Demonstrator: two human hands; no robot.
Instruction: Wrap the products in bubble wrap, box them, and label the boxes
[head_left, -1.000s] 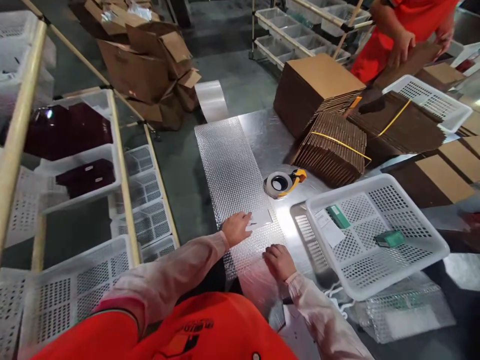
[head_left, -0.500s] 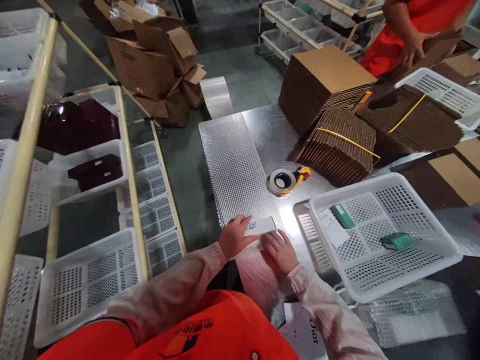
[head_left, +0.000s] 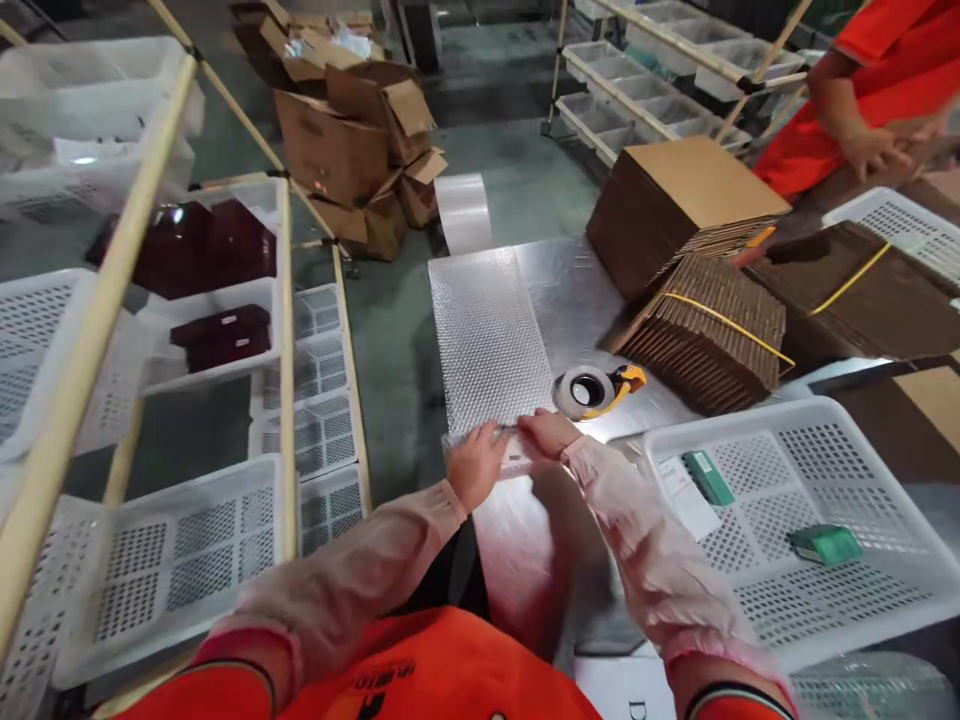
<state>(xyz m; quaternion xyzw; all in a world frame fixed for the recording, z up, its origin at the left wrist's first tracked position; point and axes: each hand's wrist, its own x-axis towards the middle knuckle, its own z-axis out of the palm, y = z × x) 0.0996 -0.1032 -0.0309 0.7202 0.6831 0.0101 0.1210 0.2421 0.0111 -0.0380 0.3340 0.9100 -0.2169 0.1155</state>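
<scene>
A sheet of bubble wrap [head_left: 491, 335] lies along the left side of the metal table [head_left: 574, 285]. At its near end, my left hand [head_left: 476, 465] and my right hand [head_left: 550, 433] are closed on the edge of the wrap, which is folded over a small pale box [head_left: 516, 455]. The box shows only in part between my hands. Just beyond my right hand is a tape roll [head_left: 583, 391] in a dispenser with a yellow handle.
To the right, a white basket [head_left: 817, 600] holds green boxes and a paper slip. Cardboard stacks [head_left: 712, 330] stand behind it. Racks with white baskets [head_left: 172, 550] fill the left. A person in orange [head_left: 870, 130] works at the upper right.
Both hands have gone from the bare box to the wrap's near edge, which now covers part of the box. The camera view has shifted, so the surroundings appear lower and farther right.
</scene>
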